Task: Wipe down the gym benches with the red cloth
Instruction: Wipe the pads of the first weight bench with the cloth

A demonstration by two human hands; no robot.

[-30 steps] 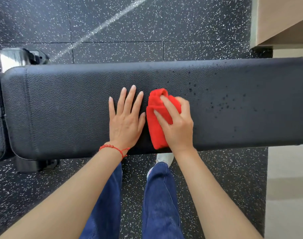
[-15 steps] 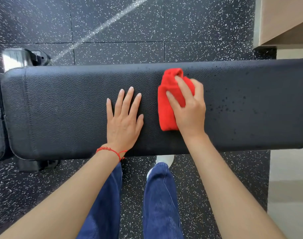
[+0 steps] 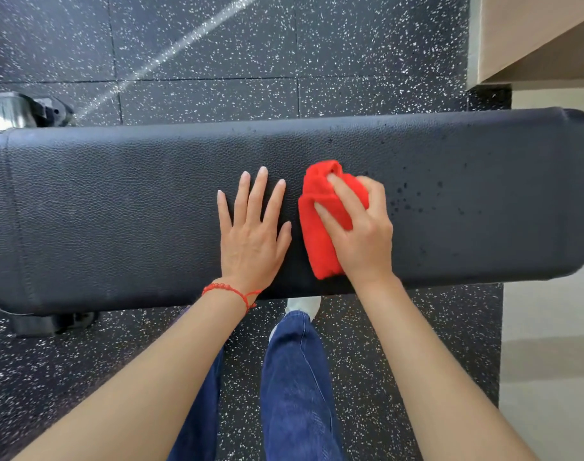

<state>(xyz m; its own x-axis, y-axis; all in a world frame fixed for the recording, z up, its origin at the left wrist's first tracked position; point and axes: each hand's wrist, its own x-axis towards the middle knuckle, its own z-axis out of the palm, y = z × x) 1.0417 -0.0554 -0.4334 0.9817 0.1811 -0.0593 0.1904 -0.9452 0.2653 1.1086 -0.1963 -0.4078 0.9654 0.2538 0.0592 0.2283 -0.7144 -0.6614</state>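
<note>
Right hand (image 3: 360, 234) grips red cloth (image 3: 320, 224) on black bench (image 3: 117, 211); left hand (image 3: 250, 241) flat, speckled floor (image 3: 201, 54)

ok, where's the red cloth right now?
Head view, just right of centre: the red cloth lies on the black bench pad under the right hand, beside the flat left hand.

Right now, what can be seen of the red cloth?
The red cloth is a bright, fuzzy, towel-like fabric, folded into a thick oblong wad. It lies on the black bench pad, running from near the pad's front edge toward its middle. The right hand presses on it, fingers spread across its top. The left hand lies flat beside it, not touching.
</note>
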